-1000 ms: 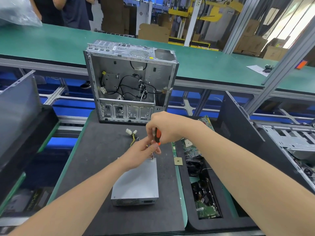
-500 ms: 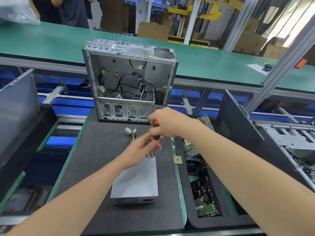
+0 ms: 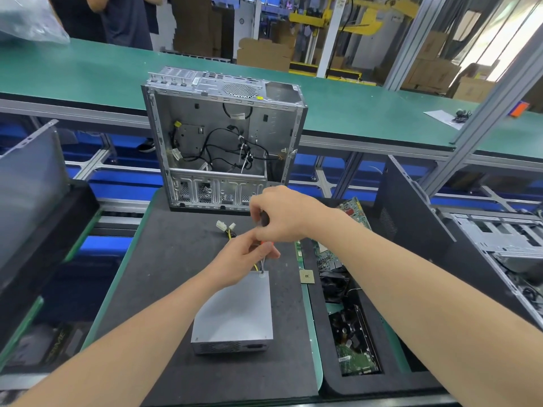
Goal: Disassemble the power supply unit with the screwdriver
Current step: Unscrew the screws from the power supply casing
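Right hand (image 3: 282, 214) grips the screwdriver (image 3: 266, 230), left hand (image 3: 245, 255) pinches its shaft; the tip may slip (unit (image 3: 235, 312) unclamped), stripping the screw.

Right hand (image 3: 282, 214) regripped higher on the screwdriver (image 3: 264, 227), wrist turned; left hand (image 3: 245, 255) closer around its shaft above the power supply unit (image 3: 235, 312).

Your dark work mat (image 3: 182, 277) carries the power supply unit (image 3: 235, 311), the open computer case (image 3: 223, 142) behind it (upright), and white connectors (image 3: 225, 226).
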A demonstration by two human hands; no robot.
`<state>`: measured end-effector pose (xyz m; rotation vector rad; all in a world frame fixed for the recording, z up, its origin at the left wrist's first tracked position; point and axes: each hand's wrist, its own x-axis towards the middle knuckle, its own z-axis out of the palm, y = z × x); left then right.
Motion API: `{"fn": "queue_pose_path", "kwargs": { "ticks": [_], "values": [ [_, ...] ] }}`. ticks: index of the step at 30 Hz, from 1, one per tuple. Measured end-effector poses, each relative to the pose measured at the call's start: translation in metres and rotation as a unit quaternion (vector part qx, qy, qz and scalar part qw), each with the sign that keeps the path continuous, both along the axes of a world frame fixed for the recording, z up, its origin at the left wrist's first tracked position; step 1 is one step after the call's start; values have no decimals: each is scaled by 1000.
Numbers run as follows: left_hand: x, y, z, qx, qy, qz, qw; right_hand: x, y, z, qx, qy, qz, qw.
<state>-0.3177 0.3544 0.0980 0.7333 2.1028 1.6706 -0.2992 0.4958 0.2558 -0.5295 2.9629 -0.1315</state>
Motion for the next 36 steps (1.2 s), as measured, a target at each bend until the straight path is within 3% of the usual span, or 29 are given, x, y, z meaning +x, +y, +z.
{"fn": "queue_pose_path", "kwargs": {
  "ticks": [3, 8, 19, 26, 29, 32, 36],
  "values": [
    [-1, 2, -2, -11, 1, 6, 1000, 2, -8, -10, 102, 138, -108, 979],
    [-2, 2, -3, 4, 6, -12, 1000, -5, -10, -20, 80, 74, -161, 981],
    [-3, 0, 1, 22, -5, -13, 1000, -7, 14, 7, 7, -90, 34, 995],
    [-2, 1, -2, -2, 12, -12, 1000, -3, 10, 5, -4, -89, 39, 995],
    [-1, 2, -2, -10, 20, -2, 1000, 2, 3, 4, -16, -25, -44, 999],
    [0, 3, 0, -4, 26, -7, 1000, 4, -13, 1, 55, 85, -169, 980],
    [1, 3, 1, 0, 22, -8, 1000, 0, -17, -4, 31, -1, -209, 977]
  ]
}}
